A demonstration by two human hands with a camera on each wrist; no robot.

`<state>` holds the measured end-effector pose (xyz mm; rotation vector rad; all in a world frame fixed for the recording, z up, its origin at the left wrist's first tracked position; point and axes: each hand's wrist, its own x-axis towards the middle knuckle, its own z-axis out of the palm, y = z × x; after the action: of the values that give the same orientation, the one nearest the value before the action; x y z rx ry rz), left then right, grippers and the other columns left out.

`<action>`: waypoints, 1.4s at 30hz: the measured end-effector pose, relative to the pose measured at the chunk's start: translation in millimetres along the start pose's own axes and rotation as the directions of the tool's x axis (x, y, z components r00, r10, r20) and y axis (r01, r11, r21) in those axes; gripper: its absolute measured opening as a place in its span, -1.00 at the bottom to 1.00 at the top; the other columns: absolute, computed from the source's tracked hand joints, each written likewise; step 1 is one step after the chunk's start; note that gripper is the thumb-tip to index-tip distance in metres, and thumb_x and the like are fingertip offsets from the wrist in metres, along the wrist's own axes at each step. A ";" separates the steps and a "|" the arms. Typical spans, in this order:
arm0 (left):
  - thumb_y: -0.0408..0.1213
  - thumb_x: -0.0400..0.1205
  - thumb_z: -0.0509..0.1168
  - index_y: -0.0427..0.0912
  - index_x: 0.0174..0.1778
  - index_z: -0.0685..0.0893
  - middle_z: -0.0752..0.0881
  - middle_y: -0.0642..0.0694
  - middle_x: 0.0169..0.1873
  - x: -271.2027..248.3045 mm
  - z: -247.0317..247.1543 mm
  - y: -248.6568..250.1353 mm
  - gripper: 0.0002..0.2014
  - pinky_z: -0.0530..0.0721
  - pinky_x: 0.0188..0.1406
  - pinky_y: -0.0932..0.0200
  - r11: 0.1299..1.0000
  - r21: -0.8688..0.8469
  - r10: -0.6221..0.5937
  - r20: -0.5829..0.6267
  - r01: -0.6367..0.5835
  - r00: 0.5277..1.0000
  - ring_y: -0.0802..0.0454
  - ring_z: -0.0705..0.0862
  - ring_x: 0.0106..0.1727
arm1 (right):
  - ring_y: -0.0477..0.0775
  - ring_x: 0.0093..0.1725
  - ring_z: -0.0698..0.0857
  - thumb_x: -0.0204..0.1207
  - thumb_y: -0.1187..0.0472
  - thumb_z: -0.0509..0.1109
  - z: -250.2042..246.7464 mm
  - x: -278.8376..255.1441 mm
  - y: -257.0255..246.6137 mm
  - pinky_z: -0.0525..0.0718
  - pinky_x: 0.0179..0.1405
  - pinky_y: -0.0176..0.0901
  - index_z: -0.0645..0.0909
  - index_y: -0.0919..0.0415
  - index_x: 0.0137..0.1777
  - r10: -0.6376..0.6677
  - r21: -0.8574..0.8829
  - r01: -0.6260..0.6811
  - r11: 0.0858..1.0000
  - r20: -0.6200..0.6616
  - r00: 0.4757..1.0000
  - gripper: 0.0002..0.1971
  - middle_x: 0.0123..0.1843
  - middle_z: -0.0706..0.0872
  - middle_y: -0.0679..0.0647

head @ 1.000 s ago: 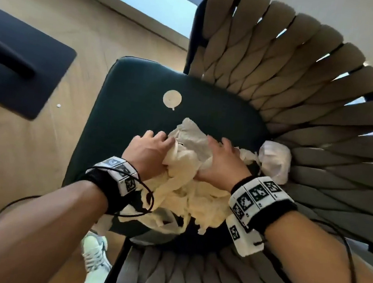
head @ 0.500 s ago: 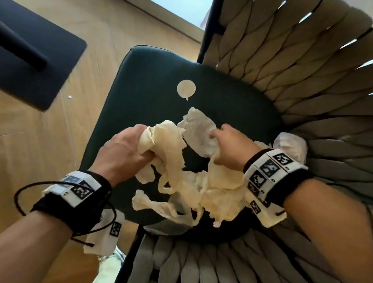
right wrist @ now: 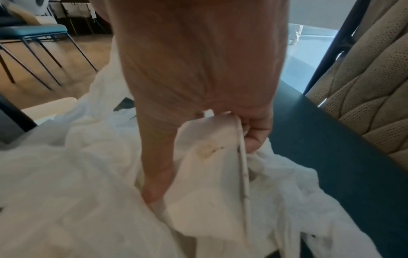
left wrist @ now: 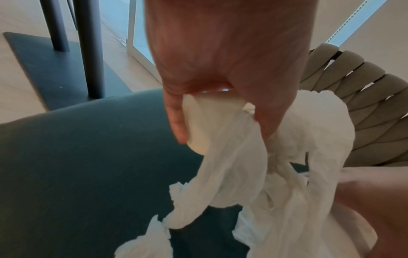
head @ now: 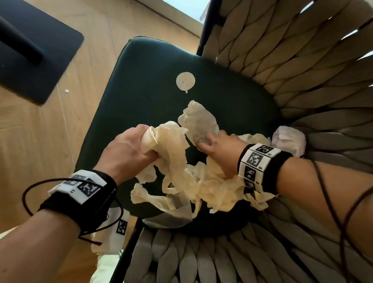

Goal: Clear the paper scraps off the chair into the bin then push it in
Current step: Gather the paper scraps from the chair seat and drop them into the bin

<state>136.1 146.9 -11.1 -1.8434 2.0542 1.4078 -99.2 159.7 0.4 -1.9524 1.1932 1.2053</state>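
A tangle of cream paper scraps (head: 184, 176) hangs between my two hands just above the dark green chair seat (head: 144, 94). My left hand (head: 131, 149) grips one bunched end of it (left wrist: 212, 125). My right hand (head: 217, 149) grips a wider crumpled sheet (right wrist: 209, 148) on the other side. A round paper scrap (head: 185, 81) lies flat on the seat farther back. A crumpled white wad (head: 289, 139) sits at the seat's right edge against the woven backrest (head: 316, 70). No bin is in view.
A black table base with its post (head: 22, 45) stands on the wooden floor to the left of the chair. A tiny white scrap (head: 66, 90) lies on the floor beside it. A window runs along the floor's far edge. Teal chairs (right wrist: 33, 33) stand in the right wrist view.
Both hands have closed on the pile and lifted it off the seat, moving apart so the scraps stretch and dangle between them. The round scrap and the white wad have stayed put.
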 end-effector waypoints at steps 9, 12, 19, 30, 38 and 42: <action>0.03 0.49 0.46 0.10 0.26 0.51 0.67 0.05 -0.01 -10.2 -7.6 -3.2 -0.55 0.69 -0.08 0.07 0.996 -0.091 -0.005 0.015 0.007 1.000 0.09 0.67 -0.02 | 0.21 0.31 0.64 0.50 0.15 0.47 -15.2 -2.6 -4.3 0.60 0.22 -0.01 0.53 0.22 0.39 0.126 0.265 -0.159 0.951 0.136 0.983 -0.53 0.32 0.65 0.18; 0.02 0.50 0.46 0.12 0.25 0.50 0.66 0.08 -0.03 -22.2 -17.3 -7.2 -0.56 0.63 -0.17 0.20 0.988 -0.152 -0.006 -0.002 0.006 1.000 0.18 0.64 -0.04 | 0.13 0.14 0.71 0.46 0.11 0.52 -33.5 -19.5 -12.4 0.71 0.15 -0.06 0.61 0.20 0.27 0.127 0.298 -0.150 0.943 0.094 0.987 -0.59 0.17 0.72 0.13; 0.06 0.49 0.45 0.26 0.21 0.42 0.58 0.31 -0.12 -63.4 -46.5 -24.6 -0.56 0.47 -0.27 0.38 0.958 -0.287 -0.050 -0.100 0.019 0.994 0.34 0.58 -0.10 | -0.03 -0.07 0.67 0.48 0.12 0.50 -80.5 -66.6 -34.0 0.63 -0.09 -0.21 0.67 0.05 0.07 0.115 0.445 -0.020 0.896 -0.188 0.975 -0.81 -0.03 0.68 -0.03; 0.07 0.44 0.51 0.18 0.33 0.53 0.76 0.08 -0.01 -128.7 -77.0 -129.5 -0.46 0.72 -0.03 0.01 0.858 -0.501 -0.228 -0.165 0.118 0.959 0.06 0.74 0.01 | -0.02 -0.10 0.68 0.46 0.10 0.49 -142.0 -57.9 -111.6 0.61 -0.08 -0.20 0.71 0.06 0.11 0.110 0.233 -0.030 0.972 -0.342 0.933 -0.77 -0.08 0.68 -0.03; -0.02 0.44 0.52 0.15 0.29 0.56 0.71 0.11 0.04 -132.4 -54.8 -131.6 -0.50 0.58 -0.20 0.29 0.849 -0.515 -0.133 0.005 0.117 0.991 0.19 0.69 0.02 | -0.11 0.01 0.67 0.44 0.03 0.51 -82.0 -70.8 -126.3 0.72 0.04 -0.15 0.64 -0.12 0.01 0.089 0.468 0.004 0.884 -0.176 0.980 -0.83 0.01 0.67 -0.12; 0.20 0.35 0.51 0.25 0.27 0.56 0.75 0.11 0.03 -124.6 -59.8 -121.6 -0.43 0.75 0.00 0.00 0.839 -0.539 -0.090 0.011 0.082 0.996 0.11 0.75 0.05 | -0.20 -0.07 0.68 0.43 0.05 0.52 -85.4 -99.1 -112.2 0.66 -0.05 -0.25 0.67 -0.10 -0.13 0.162 0.603 0.077 0.794 -0.331 0.930 -0.91 -0.10 0.71 -0.17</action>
<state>301.3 219.8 24.8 -2.0911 1.6537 2.1156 15.2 182.4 127.3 -1.6738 1.5809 0.3684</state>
